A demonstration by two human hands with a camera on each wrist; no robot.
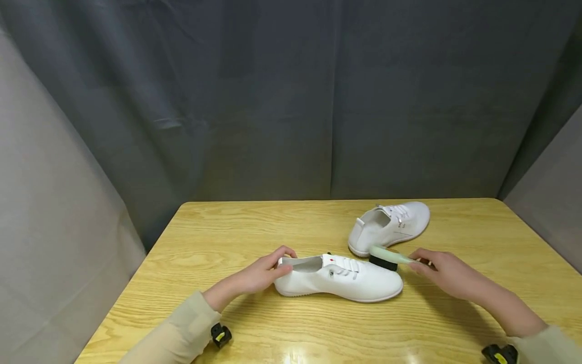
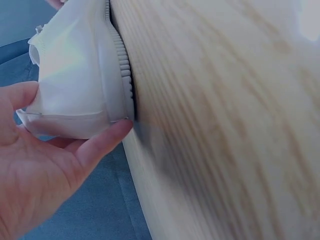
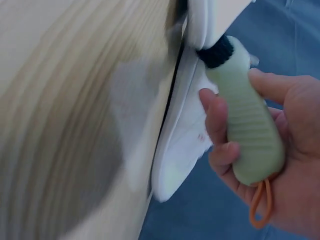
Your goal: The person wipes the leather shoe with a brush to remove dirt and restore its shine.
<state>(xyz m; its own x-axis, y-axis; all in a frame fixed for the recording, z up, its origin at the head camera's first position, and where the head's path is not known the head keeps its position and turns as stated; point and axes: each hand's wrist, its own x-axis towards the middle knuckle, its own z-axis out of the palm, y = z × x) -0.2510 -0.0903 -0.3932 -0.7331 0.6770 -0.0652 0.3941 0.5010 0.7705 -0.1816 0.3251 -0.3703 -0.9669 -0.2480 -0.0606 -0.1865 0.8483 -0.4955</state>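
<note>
A white lace-up shoe (image 1: 364, 280) stands on its sole near the middle of the table, toe to the right. My left hand (image 1: 265, 273) grips its heel, with thumb and fingers around the back in the left wrist view. My right hand (image 1: 447, 273) holds a brush (image 1: 388, 254) by its pale green handle (image 3: 250, 130), fingers curled round it. Its black bristles (image 3: 217, 52) lie against the far side of the toe; whether they press on it I cannot tell. An orange loop (image 3: 261, 205) hangs from the handle's end.
The matching white shoe (image 1: 391, 227) stands just behind, toe pointing to the back right, close to the brush head. The wooden table (image 1: 218, 227) has its back edge before a dark grey curtain (image 1: 273, 101). Pale cloth (image 1: 54, 212) hangs at the left side.
</note>
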